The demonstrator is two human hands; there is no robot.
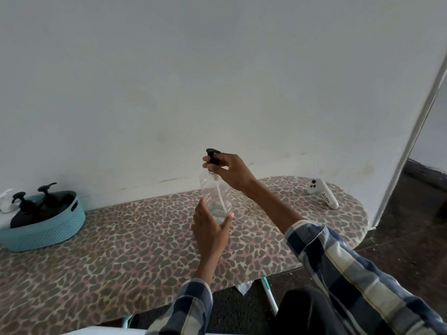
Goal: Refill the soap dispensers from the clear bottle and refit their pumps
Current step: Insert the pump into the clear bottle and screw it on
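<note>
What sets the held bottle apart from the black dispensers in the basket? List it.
The bottle is clear, showing its tube; the dispensers are opaque black. The bottle is held upright over the board by the left hand, the right hand pinching its pump; the dispensers lean in the teal basket, untouched. All have black pumps.

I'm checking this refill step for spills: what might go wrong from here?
1. The clear bottle is held above the table, tilted, by the left hand at its base only; it may slip.
2. The right hand pinches the black pump at the neck; if seated crooked, it may leak.
</note>
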